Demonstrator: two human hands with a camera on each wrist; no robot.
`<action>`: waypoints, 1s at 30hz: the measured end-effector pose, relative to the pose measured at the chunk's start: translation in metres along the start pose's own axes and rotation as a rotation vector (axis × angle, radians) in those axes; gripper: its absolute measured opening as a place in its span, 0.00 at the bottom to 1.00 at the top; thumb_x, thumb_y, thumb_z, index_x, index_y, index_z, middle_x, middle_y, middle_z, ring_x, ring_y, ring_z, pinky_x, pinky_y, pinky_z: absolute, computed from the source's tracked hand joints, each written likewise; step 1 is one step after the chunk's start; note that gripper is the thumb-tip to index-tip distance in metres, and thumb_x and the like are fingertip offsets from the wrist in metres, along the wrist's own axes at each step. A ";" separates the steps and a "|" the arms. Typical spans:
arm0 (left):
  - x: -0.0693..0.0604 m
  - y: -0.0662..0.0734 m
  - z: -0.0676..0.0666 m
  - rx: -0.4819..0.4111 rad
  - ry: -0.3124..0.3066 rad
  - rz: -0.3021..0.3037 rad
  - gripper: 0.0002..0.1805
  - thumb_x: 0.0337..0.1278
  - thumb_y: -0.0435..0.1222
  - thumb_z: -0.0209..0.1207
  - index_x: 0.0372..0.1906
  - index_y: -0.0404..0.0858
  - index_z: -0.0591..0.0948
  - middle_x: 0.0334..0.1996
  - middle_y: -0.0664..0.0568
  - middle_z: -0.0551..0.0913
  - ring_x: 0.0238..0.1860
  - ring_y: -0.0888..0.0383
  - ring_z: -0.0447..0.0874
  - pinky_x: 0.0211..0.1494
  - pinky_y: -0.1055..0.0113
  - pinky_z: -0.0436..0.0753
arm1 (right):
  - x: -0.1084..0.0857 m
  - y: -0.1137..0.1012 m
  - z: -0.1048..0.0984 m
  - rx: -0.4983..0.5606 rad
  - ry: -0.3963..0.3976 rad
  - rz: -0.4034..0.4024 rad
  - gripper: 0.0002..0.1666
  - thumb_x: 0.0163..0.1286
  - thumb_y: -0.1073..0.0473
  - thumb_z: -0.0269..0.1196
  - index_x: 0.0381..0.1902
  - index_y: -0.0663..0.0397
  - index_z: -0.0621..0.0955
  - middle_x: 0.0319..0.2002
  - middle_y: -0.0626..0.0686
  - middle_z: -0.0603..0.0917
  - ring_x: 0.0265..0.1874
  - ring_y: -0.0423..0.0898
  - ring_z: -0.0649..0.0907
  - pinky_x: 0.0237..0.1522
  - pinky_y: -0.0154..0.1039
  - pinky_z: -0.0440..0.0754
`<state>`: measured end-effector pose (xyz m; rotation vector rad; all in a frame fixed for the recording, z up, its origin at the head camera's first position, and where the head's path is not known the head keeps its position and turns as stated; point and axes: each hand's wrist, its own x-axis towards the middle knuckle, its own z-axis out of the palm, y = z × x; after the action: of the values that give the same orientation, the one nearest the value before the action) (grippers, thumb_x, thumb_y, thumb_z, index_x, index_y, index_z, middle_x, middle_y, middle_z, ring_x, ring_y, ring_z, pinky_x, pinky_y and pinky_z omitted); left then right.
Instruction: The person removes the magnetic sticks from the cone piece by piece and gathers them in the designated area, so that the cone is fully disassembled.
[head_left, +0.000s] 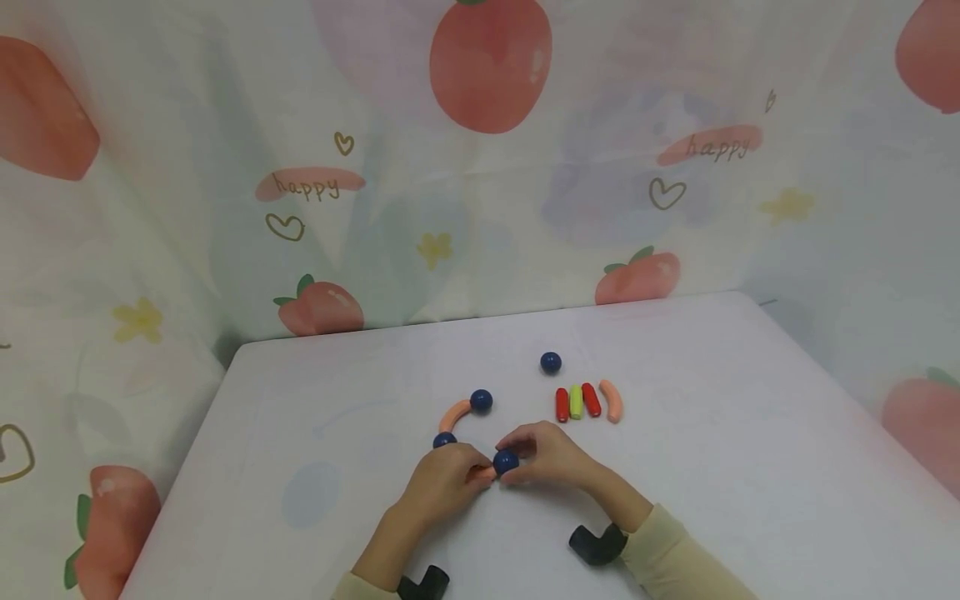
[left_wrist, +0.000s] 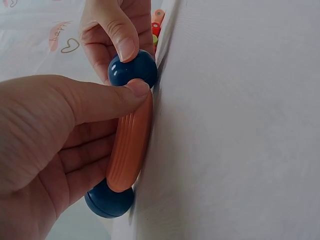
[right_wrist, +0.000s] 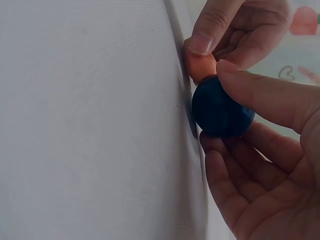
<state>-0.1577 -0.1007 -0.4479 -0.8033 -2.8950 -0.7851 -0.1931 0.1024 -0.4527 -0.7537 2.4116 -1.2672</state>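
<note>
Four rods lie behind-right of the held ball.

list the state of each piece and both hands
left hand, pinching held curve
right hand, gripping held ball
held curve, pinched, against held ball
held ball, gripped
upper curve, between end balls
end balls, touching upper curve
far ball, loose
red sticks, lying loose
green stick, lying between red sticks
right curve, lying loose

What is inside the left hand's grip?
The left wrist view shows an orange piece, between one blue ball and another. The left hand covers part of its upper end with the thumb; the side against the fingers cannot be seen.
</note>
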 end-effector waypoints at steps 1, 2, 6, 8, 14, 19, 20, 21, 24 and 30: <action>0.000 0.000 0.000 0.003 0.002 0.003 0.09 0.50 0.41 0.65 0.35 0.43 0.86 0.26 0.64 0.80 0.26 0.70 0.72 0.33 0.73 0.75 | 0.000 0.000 0.000 0.005 0.000 0.000 0.22 0.49 0.56 0.73 0.43 0.56 0.82 0.39 0.47 0.83 0.40 0.44 0.81 0.44 0.40 0.78; 0.001 0.000 0.001 0.007 0.003 0.005 0.09 0.50 0.42 0.65 0.35 0.43 0.86 0.26 0.64 0.80 0.26 0.70 0.72 0.33 0.73 0.75 | 0.000 0.000 -0.001 0.011 0.002 0.000 0.22 0.49 0.56 0.73 0.43 0.56 0.82 0.39 0.47 0.83 0.40 0.44 0.81 0.44 0.40 0.78; 0.002 0.002 0.003 0.026 0.001 0.013 0.09 0.51 0.42 0.65 0.35 0.43 0.86 0.26 0.64 0.80 0.26 0.70 0.72 0.33 0.73 0.75 | -0.001 0.001 -0.004 0.009 0.032 0.006 0.22 0.49 0.55 0.73 0.43 0.56 0.82 0.39 0.47 0.83 0.39 0.44 0.81 0.44 0.39 0.79; 0.002 0.003 0.003 0.035 -0.003 0.018 0.09 0.51 0.42 0.65 0.35 0.43 0.86 0.26 0.63 0.81 0.27 0.70 0.73 0.33 0.73 0.75 | -0.002 0.001 -0.007 0.019 0.082 0.026 0.23 0.49 0.54 0.73 0.44 0.56 0.82 0.40 0.47 0.83 0.40 0.44 0.80 0.44 0.39 0.78; 0.001 0.005 0.002 0.077 0.003 0.018 0.09 0.51 0.42 0.65 0.35 0.43 0.86 0.28 0.62 0.82 0.30 0.68 0.76 0.36 0.72 0.77 | -0.004 -0.006 -0.023 0.124 0.209 0.052 0.27 0.50 0.54 0.72 0.47 0.60 0.81 0.43 0.52 0.82 0.44 0.48 0.80 0.47 0.43 0.77; 0.001 0.005 0.003 0.087 0.017 0.011 0.09 0.51 0.42 0.65 0.35 0.43 0.86 0.28 0.62 0.81 0.31 0.68 0.76 0.37 0.72 0.77 | 0.001 -0.008 -0.037 0.123 0.281 0.025 0.27 0.50 0.55 0.72 0.46 0.62 0.80 0.43 0.54 0.82 0.44 0.49 0.81 0.48 0.45 0.77; 0.001 0.005 0.003 0.089 0.016 0.006 0.09 0.51 0.42 0.65 0.35 0.43 0.86 0.28 0.62 0.81 0.31 0.68 0.76 0.36 0.72 0.77 | 0.003 -0.007 -0.041 0.119 0.297 0.027 0.27 0.50 0.55 0.72 0.46 0.62 0.80 0.43 0.54 0.82 0.44 0.49 0.81 0.48 0.46 0.77; 0.001 0.005 0.003 0.091 0.016 0.004 0.09 0.50 0.42 0.65 0.35 0.43 0.86 0.28 0.62 0.81 0.31 0.68 0.76 0.36 0.72 0.77 | 0.004 -0.007 -0.044 0.122 0.313 0.030 0.27 0.50 0.56 0.73 0.47 0.63 0.80 0.43 0.55 0.82 0.44 0.50 0.81 0.48 0.47 0.76; 0.000 0.004 0.004 0.092 0.012 0.001 0.09 0.50 0.42 0.65 0.35 0.43 0.86 0.28 0.62 0.81 0.30 0.68 0.75 0.36 0.73 0.76 | 0.006 -0.005 -0.054 0.135 0.343 0.064 0.27 0.50 0.57 0.72 0.48 0.63 0.80 0.45 0.57 0.82 0.43 0.50 0.81 0.45 0.46 0.78; 0.000 0.005 0.004 0.078 0.007 0.010 0.09 0.49 0.41 0.66 0.35 0.42 0.86 0.28 0.62 0.81 0.29 0.69 0.74 0.34 0.74 0.75 | 0.009 0.002 -0.075 0.172 0.356 0.137 0.29 0.53 0.55 0.70 0.51 0.63 0.78 0.49 0.61 0.78 0.48 0.53 0.79 0.47 0.39 0.76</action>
<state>-0.1548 -0.0959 -0.4489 -0.8053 -2.8920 -0.6688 -0.2385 0.1480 -0.4121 -0.3288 2.5233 -1.6404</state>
